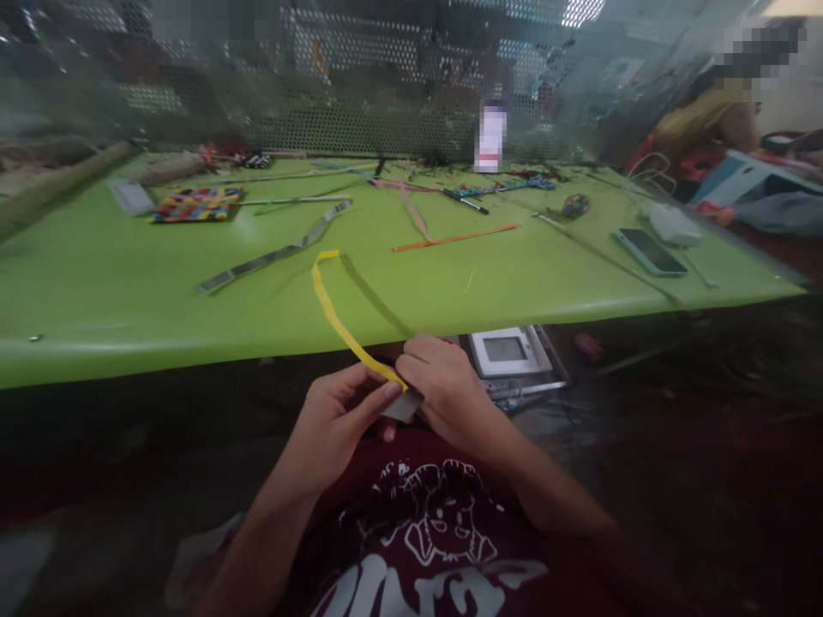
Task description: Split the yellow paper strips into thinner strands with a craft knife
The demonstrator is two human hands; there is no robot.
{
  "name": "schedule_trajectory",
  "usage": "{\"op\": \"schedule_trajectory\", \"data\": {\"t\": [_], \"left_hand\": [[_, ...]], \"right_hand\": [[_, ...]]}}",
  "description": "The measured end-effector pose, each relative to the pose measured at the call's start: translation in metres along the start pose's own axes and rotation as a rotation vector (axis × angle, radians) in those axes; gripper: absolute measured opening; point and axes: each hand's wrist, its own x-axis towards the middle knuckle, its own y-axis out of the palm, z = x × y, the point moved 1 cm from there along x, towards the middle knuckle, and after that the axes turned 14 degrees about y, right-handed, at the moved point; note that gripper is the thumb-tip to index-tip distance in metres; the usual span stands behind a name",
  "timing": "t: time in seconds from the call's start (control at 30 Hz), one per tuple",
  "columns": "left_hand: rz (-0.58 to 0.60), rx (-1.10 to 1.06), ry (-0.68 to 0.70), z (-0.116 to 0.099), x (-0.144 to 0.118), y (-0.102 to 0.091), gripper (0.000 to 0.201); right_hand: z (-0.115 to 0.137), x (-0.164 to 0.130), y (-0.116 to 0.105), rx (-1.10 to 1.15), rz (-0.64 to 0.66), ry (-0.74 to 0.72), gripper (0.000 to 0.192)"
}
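In front of my shirt, below the table's near edge, both hands meet at the lower end of a yellow strip [340,330]. My left hand [338,416] pinches that end between thumb and fingers. Close beside it, my right hand [447,381] is closed with its fingers curled at the same end; what lies inside them is hidden. A small greyish-white flat piece [402,405] shows under the fingertips, and I cannot tell whether it is part of the strip. The strip's free end curves up over the table and bends at its tip.
On the green table [276,326] lie a grey segmented strip [276,255], an orange strip [456,238], a pink strip [415,214], a pen [466,202], a colourful woven piece [199,206] and a phone [651,252]. Perforated metal [386,111] stands behind. Below sits a white-framed device [505,351].
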Motion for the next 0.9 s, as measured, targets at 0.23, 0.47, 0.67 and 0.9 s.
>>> {"op": "schedule_trajectory", "data": {"t": [0.23,0.47,0.67,0.9], "left_hand": [[-0.009,0.005,0.020,-0.0001,0.0017,0.0001,0.011],[-0.029,-0.026,0.042,0.0020,0.0030,0.0009,0.010],[-0.044,-0.028,0.043,0.0030,0.0037,0.0014,0.009],[-0.014,-0.066,0.059,0.0029,0.0020,0.0012,0.009]], "right_hand": [[0.0002,0.0002,0.0005,0.032,-0.020,-0.001,0.024],[0.0012,-0.0011,0.0025,0.016,-0.071,0.023,0.024],[0.0028,0.0001,0.0020,0.001,-0.051,0.048,0.024],[0.0036,0.0006,0.0028,0.022,-0.068,0.050,0.024]]}}
